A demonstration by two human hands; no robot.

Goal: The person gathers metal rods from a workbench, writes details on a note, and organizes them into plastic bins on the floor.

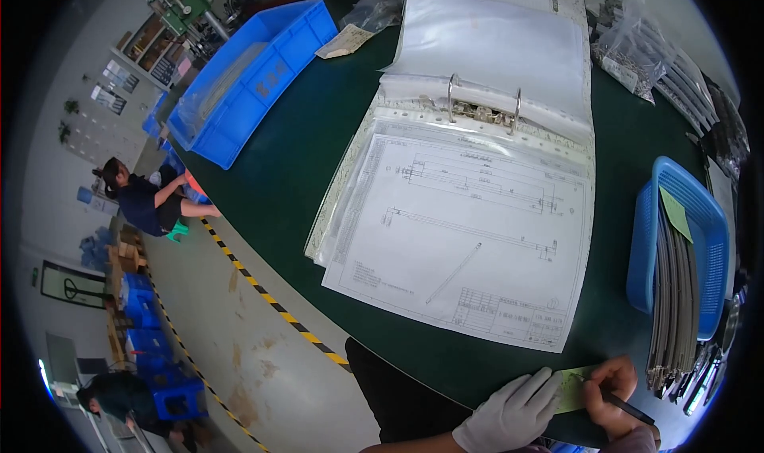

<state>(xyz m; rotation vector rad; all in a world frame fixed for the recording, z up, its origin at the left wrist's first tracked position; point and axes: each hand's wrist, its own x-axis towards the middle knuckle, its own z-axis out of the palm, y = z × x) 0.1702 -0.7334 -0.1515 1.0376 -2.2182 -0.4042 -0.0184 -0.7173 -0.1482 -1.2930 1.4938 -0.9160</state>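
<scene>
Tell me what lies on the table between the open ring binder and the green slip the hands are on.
In the head view, only bare dark green table lies between the binder and the green slip.

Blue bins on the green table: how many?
2. A large solid blue bin sits at the table's far left edge; a slotted blue basket holding long metal strips sits at right. Others may be hidden.

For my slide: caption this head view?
Gloved left hand steadies green slip; right hand writes with pen.
</scene>
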